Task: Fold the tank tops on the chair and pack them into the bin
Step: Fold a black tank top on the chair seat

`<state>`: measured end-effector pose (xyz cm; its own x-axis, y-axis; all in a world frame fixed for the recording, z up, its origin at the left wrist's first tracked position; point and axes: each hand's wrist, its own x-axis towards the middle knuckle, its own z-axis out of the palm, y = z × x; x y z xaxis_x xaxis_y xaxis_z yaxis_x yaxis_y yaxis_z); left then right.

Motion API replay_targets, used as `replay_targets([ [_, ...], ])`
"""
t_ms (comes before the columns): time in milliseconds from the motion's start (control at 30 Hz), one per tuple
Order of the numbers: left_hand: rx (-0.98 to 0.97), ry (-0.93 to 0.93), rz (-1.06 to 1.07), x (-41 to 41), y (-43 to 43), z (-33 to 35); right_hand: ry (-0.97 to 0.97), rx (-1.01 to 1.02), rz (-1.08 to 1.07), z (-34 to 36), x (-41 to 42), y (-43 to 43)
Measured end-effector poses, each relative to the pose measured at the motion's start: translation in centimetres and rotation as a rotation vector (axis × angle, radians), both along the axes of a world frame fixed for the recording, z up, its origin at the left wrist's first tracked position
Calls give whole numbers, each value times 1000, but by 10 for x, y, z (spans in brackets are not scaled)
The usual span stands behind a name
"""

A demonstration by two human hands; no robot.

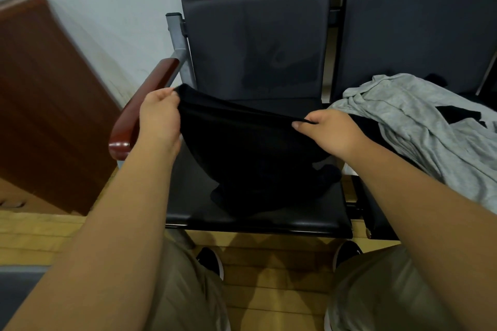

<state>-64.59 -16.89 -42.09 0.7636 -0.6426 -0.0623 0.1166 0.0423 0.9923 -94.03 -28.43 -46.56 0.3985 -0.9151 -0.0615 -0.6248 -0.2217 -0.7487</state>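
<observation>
A black tank top (252,153) hangs stretched between my two hands above the black chair seat (188,196), its lower part resting bunched on the seat. My left hand (160,115) pinches its left top edge near the armrest. My right hand (326,130) pinches the right top edge. A grey tank top (419,121) lies crumpled on the neighbouring seat to the right, with some black cloth (457,113) showing through it. No bin is in view.
The chair's red-brown armrest (139,110) sits just left of my left hand. A brown wooden cabinet (45,105) stands at the left by the wall. My knees and shoes are below, on the wooden floor (271,277).
</observation>
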Motion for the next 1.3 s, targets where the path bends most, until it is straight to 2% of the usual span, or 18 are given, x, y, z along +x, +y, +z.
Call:
replay_targets([
  [133, 199, -299, -180, -24, -5, -3, -180, 66, 27, 14, 9, 12],
  [233, 242, -543, -383, -50, -6, -6, -238, 101, 59, 25, 17, 22],
  [333, 191, -620, -593, -76, -1, -6, -333, 130, 86, 33, 24, 31],
  [467, 248, -733, -666, -83, -4, -9, -361, 128, 118, 41, 27, 36],
  [633, 211, -552, -592, -73, -8, -2, -392, 183, 214, 43, 16, 29],
  [767, 119, -356, -513, -55, -8, 3, -119, 183, 351, 39, 2, 23],
  [1000, -64, 12, -273, -27, -2, 15, 86, 141, 219, 12, -13, 1],
  [1067, -46, 42, -243, -23, 4, 17, 46, 130, 173, 7, -16, -3],
  [1167, -50, 116, -218, -20, 9, 19, -134, 146, 78, 5, -22, -4],
  [1233, -60, 237, -175, -19, 13, 20, -259, 171, -24, 7, -25, -3],
  [1300, -76, 403, -131, -16, 20, 20, -279, 147, -125, 7, -28, 0],
])
